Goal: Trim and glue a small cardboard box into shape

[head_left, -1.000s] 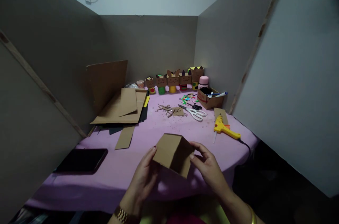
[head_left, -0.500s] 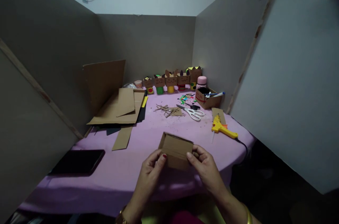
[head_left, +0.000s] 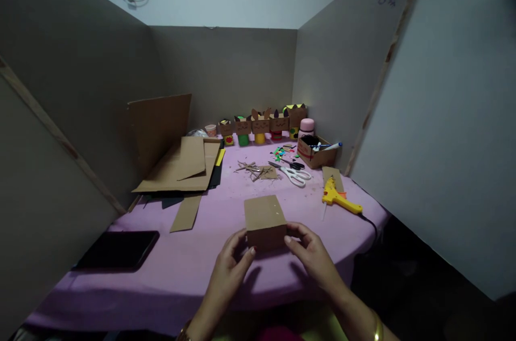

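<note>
A small brown cardboard box (head_left: 264,220) rests on the purple tablecloth (head_left: 193,271) near the table's front edge, closed top facing up. My left hand (head_left: 229,271) grips its lower left corner with curled fingers. My right hand (head_left: 310,257) grips its lower right corner the same way. Both wrists wear gold bangles.
A black phone (head_left: 116,249) lies at the left. Cardboard sheets (head_left: 181,166) are stacked behind it. White scissors (head_left: 296,173), cardboard scraps, a yellow glue gun (head_left: 341,198), a small box of pens (head_left: 316,150) and a row of cardboard figures (head_left: 262,126) sit further back. Board partitions enclose the table.
The box was held tilted above the table with an open side showing; both hands turned it and set it down flat, top face up.
</note>
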Available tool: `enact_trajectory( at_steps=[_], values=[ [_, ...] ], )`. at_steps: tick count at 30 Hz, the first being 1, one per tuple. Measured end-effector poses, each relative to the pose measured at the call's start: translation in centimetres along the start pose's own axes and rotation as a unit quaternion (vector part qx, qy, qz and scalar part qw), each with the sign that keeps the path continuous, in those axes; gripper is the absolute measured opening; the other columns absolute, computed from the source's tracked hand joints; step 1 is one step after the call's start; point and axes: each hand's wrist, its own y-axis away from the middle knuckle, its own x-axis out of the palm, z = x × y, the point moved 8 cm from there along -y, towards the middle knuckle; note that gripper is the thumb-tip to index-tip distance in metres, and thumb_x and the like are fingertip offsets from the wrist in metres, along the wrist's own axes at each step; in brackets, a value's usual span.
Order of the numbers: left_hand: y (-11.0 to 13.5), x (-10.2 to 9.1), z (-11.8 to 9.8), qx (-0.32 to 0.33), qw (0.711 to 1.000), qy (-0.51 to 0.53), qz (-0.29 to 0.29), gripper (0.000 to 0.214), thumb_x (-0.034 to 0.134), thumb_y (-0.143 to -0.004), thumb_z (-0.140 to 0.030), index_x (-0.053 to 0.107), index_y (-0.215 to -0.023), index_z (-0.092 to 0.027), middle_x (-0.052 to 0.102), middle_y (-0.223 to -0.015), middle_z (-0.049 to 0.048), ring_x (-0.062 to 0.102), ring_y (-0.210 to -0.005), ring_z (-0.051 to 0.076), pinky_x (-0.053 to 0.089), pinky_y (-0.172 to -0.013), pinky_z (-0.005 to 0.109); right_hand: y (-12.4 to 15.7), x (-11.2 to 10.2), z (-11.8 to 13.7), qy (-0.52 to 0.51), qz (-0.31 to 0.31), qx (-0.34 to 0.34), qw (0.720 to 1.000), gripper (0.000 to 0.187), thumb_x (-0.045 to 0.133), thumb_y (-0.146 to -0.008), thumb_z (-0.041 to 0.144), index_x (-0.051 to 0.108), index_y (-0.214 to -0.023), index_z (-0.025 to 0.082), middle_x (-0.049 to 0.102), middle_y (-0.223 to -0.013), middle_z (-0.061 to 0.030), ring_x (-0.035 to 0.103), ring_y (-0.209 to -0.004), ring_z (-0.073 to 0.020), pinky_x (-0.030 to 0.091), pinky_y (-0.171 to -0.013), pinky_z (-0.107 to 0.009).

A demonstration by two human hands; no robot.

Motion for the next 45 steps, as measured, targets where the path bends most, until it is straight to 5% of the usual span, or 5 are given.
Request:
enact_trajectory(
  at_steps=[12, 22, 32, 37, 45],
  values=[
    [-1.5, 1.4, -1.0, -0.080, 0.988, 0.129, 0.015, 0.039, 0.071, -0.073, -0.052, 0.077, -0.095, -0.021, 0.078, -0.089, 0.0070, 0.068, -0.092, 0.027, 0.051, -0.086, 0.035, -3.6, 1.4, 2.5, -0.006, 0.018, -0.035, 0.999, 0.035, 0.067, -0.079, 0.054, 0.073, -0.092, 0.022, 0.075, -0.089, -0.0057, 0.066, -0.089, -0.0261, 0.051, -0.083, -0.037],
    [-1.6, 2.8, 1.8, -0.112, 0.985, 0.121, 0.041, 0.051, 0.075, -0.069, -0.052, 0.073, -0.108, -0.019, 0.070, -0.122, 0.0146, 0.055, -0.122, 0.035, 0.039, -0.104, 0.044, -7.6, 1.4, 5.3, 0.128, 0.045, -0.085, 0.987, 0.017, 0.061, -0.078, 0.025, 0.075, -0.086, 0.020, 0.074, -0.083, -0.0027, 0.065, -0.080, -0.0222, 0.049, -0.074, -0.033],
    [-2.8, -2.7, 2.0, -0.112, 0.991, 0.000, -0.067, 0.045, 0.066, -0.080, -0.050, 0.045, -0.052, -0.021, 0.063, -0.067, 0.0012, 0.058, -0.069, 0.018, 0.045, -0.067, 0.028, -11.4, 3.7, 7.3, 0.285, 0.180, -0.135, 0.932, 0.032, 0.056, -0.060, 0.006, 0.078, -0.077, 0.022, 0.073, -0.075, -0.0007, 0.062, -0.074, -0.0213, 0.045, -0.070, -0.031],
    [-6.9, -2.9, 0.1, -0.015, 0.999, 0.028, -0.020, 0.073, 0.076, -0.064, -0.059, 0.047, -0.122, -0.026, 0.034, -0.151, 0.0133, 0.036, -0.137, 0.030, 0.033, -0.108, 0.044, -11.6, 3.8, 6.7, 0.274, 0.194, -0.125, 0.934, 0.032, 0.055, -0.065, 0.005, 0.077, -0.083, 0.020, 0.073, -0.081, -0.0029, 0.064, -0.077, -0.0204, 0.047, -0.071, -0.030],
    [-13.9, -1.1, -3.7, 0.021, 0.995, 0.080, 0.059, 0.105, 0.074, -0.069, -0.056, 0.011, -0.148, -0.024, 0.044, -0.139, 0.0175, 0.050, -0.125, 0.032, 0.043, -0.101, 0.044, -15.1, 3.0, 5.4, 0.184, 0.115, -0.139, 0.966, 0.068, 0.073, -0.074, 0.030, 0.050, -0.137, 0.029, 0.043, -0.147, -0.0074, 0.032, -0.139, -0.0292, 0.020, -0.114, -0.049]
  ],
)
